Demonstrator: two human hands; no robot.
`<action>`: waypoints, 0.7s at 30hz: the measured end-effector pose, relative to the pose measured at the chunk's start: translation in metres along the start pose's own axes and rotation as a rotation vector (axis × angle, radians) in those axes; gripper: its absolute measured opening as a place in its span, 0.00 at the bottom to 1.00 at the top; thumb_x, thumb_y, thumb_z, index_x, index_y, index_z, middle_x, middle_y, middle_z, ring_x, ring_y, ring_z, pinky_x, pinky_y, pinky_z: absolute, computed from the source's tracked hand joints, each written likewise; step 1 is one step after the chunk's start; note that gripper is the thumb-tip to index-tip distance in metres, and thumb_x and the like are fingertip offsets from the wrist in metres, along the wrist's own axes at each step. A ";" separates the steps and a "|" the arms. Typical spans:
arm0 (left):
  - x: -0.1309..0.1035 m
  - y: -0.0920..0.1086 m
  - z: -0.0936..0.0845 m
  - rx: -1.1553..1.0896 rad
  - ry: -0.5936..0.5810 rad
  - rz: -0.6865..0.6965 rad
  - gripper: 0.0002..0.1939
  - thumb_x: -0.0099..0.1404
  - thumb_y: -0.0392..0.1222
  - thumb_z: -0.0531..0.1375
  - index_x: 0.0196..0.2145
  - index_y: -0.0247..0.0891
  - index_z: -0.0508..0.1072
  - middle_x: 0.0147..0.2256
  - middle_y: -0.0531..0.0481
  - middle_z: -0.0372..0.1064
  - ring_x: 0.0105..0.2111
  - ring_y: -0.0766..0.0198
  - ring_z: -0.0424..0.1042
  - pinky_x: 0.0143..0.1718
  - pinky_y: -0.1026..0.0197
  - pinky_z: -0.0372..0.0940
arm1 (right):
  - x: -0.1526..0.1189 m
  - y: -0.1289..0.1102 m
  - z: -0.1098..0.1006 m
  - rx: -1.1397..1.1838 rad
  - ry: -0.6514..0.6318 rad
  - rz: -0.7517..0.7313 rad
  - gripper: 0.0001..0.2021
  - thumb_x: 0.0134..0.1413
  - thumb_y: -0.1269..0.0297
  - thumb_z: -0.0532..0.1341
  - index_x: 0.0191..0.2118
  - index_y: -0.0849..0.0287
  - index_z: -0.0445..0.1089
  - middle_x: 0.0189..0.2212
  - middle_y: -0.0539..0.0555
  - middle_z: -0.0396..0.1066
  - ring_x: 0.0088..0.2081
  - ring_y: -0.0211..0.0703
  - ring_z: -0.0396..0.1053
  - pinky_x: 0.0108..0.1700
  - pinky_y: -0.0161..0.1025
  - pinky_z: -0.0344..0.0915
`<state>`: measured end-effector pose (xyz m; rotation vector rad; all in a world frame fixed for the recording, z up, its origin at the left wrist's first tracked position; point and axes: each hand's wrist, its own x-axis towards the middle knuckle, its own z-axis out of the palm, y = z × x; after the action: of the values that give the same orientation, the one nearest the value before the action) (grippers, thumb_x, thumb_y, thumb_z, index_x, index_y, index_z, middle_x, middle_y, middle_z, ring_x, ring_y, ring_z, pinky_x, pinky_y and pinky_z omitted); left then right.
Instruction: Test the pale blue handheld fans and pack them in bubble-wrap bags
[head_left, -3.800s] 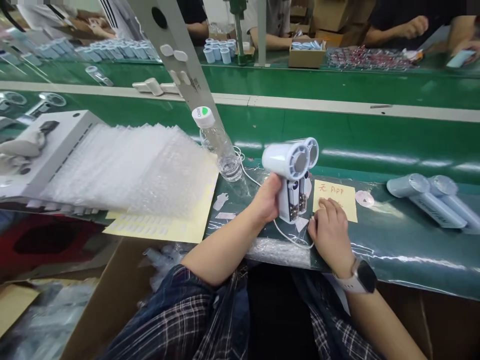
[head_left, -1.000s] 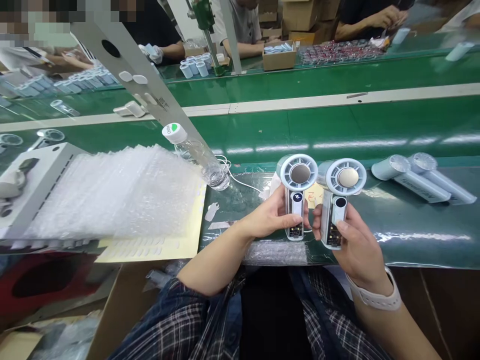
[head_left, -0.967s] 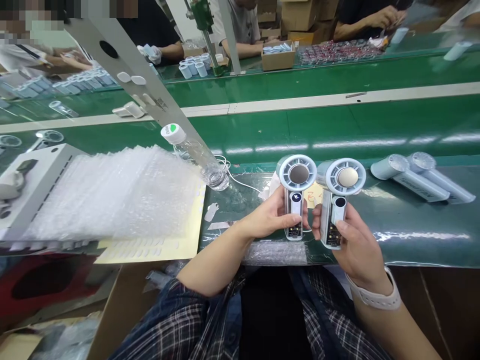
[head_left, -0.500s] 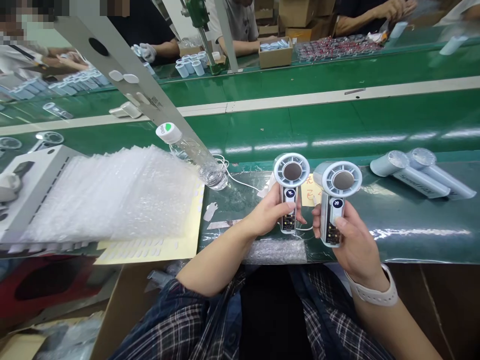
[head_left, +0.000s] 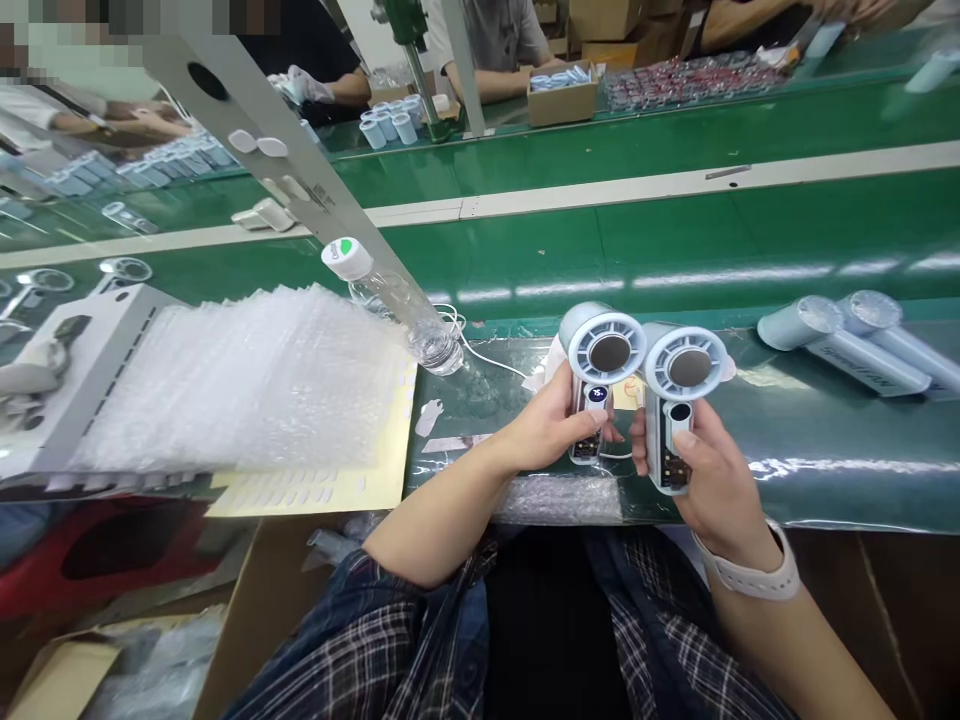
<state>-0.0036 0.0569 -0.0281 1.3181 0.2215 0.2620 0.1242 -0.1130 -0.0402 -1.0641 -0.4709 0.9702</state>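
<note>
My left hand (head_left: 551, 422) is closed around the handle of a light blue handheld fan (head_left: 607, 350), thumb on its front, below a lit display showing digits. My right hand (head_left: 716, 475) grips a second light blue fan (head_left: 687, 365), its thumb beside the button strip; that fan's round display is dark. Both fans are upright with their round heads side by side, seeming to touch. Dark circuit parts show in the lower handles. A white cable runs behind the left fan. Behind the hands lies a yellow note (head_left: 628, 392), partly hidden.
Bubble-wrap bags (head_left: 255, 385) are piled at the left on a yellow sheet (head_left: 390, 480). A clear bottle (head_left: 405, 315) leans near a slanted metal post (head_left: 337, 195). Two blue fans (head_left: 862, 360) lie at the right. Co-workers' arms and parts show across the green bench.
The left fan has moved right and tilted, bringing its head against the right one. The right fan's display, lit before, is now dark. The whole view has shifted slightly.
</note>
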 end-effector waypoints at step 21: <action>-0.001 0.004 0.003 0.017 0.079 -0.035 0.34 0.68 0.59 0.69 0.54 0.36 0.57 0.42 0.47 0.67 0.33 0.66 0.71 0.35 0.61 0.70 | 0.001 -0.005 0.003 -0.039 0.061 0.077 0.23 0.59 0.49 0.70 0.52 0.56 0.68 0.41 0.57 0.75 0.34 0.43 0.72 0.29 0.39 0.73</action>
<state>-0.0037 0.0547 -0.0230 1.3207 0.3131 0.2834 0.1252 -0.1114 -0.0345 -1.1503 -0.4024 0.9973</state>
